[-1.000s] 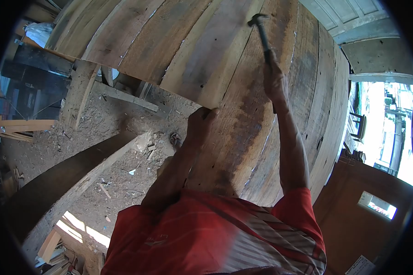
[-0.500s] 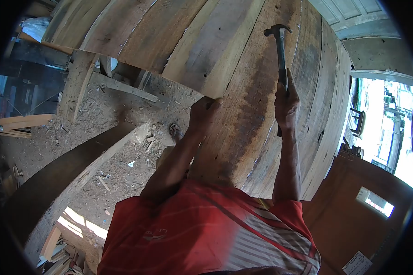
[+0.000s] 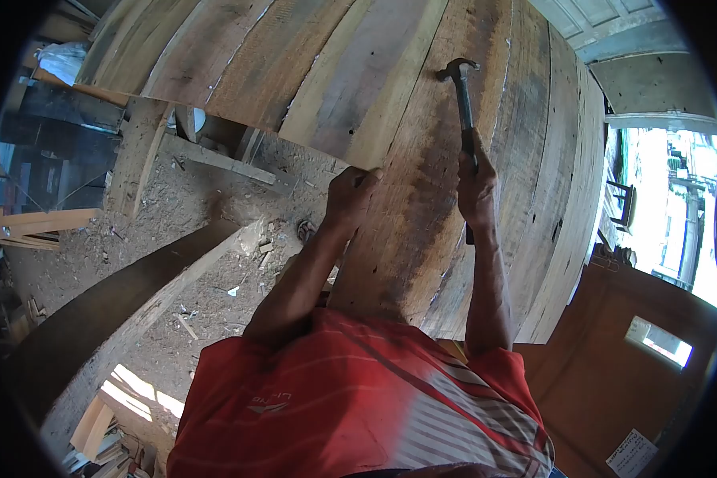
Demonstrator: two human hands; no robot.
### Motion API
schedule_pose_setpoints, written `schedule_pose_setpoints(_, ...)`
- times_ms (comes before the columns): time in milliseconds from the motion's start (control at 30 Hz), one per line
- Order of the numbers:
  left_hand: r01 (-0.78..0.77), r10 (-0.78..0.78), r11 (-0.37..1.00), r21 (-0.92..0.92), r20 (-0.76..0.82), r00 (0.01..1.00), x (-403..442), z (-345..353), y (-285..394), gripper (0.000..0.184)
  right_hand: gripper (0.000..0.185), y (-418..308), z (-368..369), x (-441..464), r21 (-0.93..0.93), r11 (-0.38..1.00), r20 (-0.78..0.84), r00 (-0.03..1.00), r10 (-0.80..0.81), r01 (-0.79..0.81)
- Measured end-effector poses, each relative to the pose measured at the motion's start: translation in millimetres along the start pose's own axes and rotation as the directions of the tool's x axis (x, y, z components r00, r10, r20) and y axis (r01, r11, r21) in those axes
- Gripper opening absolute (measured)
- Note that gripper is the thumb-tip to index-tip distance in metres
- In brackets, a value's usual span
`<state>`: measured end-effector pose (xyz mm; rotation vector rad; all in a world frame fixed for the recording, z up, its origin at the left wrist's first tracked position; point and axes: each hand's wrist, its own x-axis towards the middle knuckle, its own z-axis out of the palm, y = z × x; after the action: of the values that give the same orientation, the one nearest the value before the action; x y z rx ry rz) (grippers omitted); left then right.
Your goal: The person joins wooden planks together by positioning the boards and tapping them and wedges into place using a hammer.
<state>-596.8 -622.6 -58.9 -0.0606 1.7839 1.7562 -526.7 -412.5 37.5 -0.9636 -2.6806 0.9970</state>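
Note:
A claw hammer (image 3: 464,99) with a dark metal head is in my right hand (image 3: 478,191), whose fingers are wrapped round its handle. The head points away from me, over the boards. My left hand (image 3: 349,199) is closed at the stepped edge of the plank surface (image 3: 406,207), its thumb lying on top near a corner. The fingers under that edge are partly hidden. The planks are rough, weathered boards laid side by side, one with a dark brown stain.
A thick curved timber (image 3: 135,311) rises at the left over a dirt floor (image 3: 207,295) strewn with wood scraps. Offcuts (image 3: 111,446) lie at the lower left. A brown panel (image 3: 589,358) with a small opening stands at the right, below a bright doorway (image 3: 669,207).
My right hand and the hammer have shifted left, and the hammer head sits a little nearer to me. My left hand stays at the plank edge.

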Motion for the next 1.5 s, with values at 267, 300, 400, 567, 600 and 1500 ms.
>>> schedule_pose_setpoints(267,0.013,-0.006,0.997,-0.08,0.079,0.997,-4,-5,2,0.049,0.051,-17,22,-21,0.146,0.982,-0.084,0.991,-0.107,0.118)
schedule_pose_setpoints(300,0.014,-0.006,0.996,-0.09,0.086,0.996,-3,-6,1,0.049,0.051,-21,24,-22,0.157,0.981,-0.08,0.991,-0.107,0.118)
schedule_pose_setpoints(400,0.045,-0.031,0.991,-0.126,0.109,0.994,0,-6,-3,0.05,0.05,-25,29,-21,0.098,0.985,-0.037,0.99,-0.139,0.142)
schedule_pose_setpoints(567,0.039,-0.018,0.983,-0.179,0.12,0.993,7,-4,-15,0.047,0.049,-23,37,-15,0.062,0.972,-0.024,0.974,-0.225,0.226)
schedule_pose_setpoints(600,0.027,-0.009,0.985,-0.17,0.106,0.994,6,-3,-16,0.045,0.049,-30,34,-16,0.07,0.978,-0.012,0.981,-0.195,0.196)
schedule_pose_setpoints(1500,-0.126,-0.094,0.836,-0.534,-0.366,0.926,37,-97,25,0.063,0.047,-108,51,-18,0.016,0.954,0.002,0.954,-0.299,0.299)
